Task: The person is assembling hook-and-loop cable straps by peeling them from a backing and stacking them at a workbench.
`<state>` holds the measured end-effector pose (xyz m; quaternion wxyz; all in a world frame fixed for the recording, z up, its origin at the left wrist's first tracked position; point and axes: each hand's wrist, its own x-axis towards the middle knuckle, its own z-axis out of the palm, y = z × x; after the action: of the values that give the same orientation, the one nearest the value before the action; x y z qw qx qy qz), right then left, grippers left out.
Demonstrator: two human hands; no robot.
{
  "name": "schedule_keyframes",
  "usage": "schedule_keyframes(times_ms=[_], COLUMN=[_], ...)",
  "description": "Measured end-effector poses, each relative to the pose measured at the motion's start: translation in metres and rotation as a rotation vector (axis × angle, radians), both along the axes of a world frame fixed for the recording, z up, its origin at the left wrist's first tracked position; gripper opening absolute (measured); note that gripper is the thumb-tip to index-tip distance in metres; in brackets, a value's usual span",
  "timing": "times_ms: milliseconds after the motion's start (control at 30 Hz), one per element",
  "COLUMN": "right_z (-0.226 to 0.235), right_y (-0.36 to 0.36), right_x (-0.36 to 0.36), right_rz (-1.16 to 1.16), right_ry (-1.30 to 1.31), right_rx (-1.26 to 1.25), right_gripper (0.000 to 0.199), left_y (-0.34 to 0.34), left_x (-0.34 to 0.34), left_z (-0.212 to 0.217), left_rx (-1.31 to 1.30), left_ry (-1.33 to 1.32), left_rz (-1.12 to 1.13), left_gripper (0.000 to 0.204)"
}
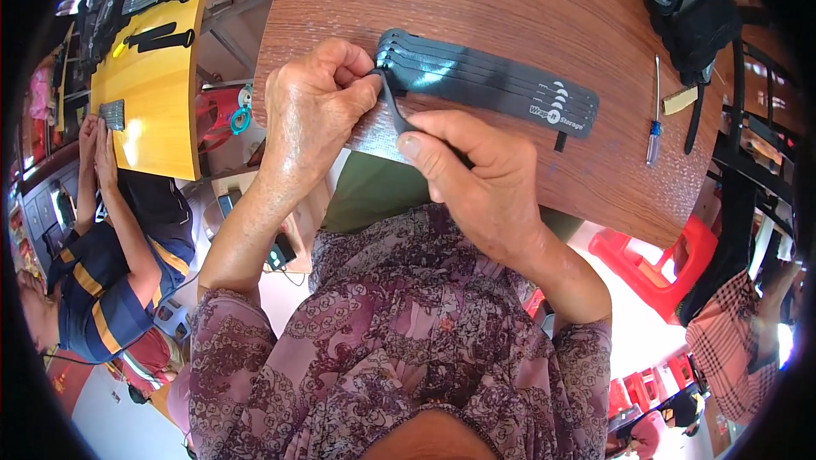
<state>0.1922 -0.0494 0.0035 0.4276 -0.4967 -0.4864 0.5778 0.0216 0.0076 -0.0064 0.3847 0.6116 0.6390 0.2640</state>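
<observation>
A fanned stack of long, flat, dark grey straps or cards [493, 78] with white print lies across the brown table. Close by its left end, my left hand [319, 95] is closed, thumb and fingers pinching a narrow black strap [392, 103]. That strap runs from the stack's left end down toward my body. Its lower end is gripped between the thumb and bent fingers of my right hand [480, 167], just below the stack. A short black strap end [561, 141] sticks out under the stack's right part.
On the right of the wood-grain table [340, 1] lie a screwdriver [654, 133] with a blue handle, a tan block [680, 101] and a black pile [693, 27]. A co-worker's hands [98, 150] rest at a yellow table [144, 137]. A red stool [663, 269] stands at right.
</observation>
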Motion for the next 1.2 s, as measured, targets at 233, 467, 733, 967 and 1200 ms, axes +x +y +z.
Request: schedule_keyframes(times_ms=[233,467,733,967,1200], right_z=[0.004,-0.004,-0.005,0.002,-0.001], right_y=[0.004,0.004,0.003,0.003,0.007], right_x=[-0.013,-0.016,-0.014,0.001,0.014], right_rz=[0.088,0.075,0.022,0.105,-0.017], right_ry=[-0.286,-0.297,-0.209,-0.238,-0.07], right_rx=[0.264,0.329,0.303,0.176,-0.045], right_gripper=[0.019,0.022,0.016,0.017,0.016], left_y=[-0.001,0.003,0.006,0.008,0.007], left_x=[-0.001,0.0,0.002,0.001,0.005], left_z=[-0.006,-0.003,-0.002,0.0,0.006], left_rx=[0.065,0.028,0.011,-0.008,0.018], left_ry=[-0.018,0.031,0.086,0.1,0.152], left_rz=[0.023,0.018,-0.001,-0.024,-0.051], left_gripper=[0.008,0.007,0.011,0.012,0.014])
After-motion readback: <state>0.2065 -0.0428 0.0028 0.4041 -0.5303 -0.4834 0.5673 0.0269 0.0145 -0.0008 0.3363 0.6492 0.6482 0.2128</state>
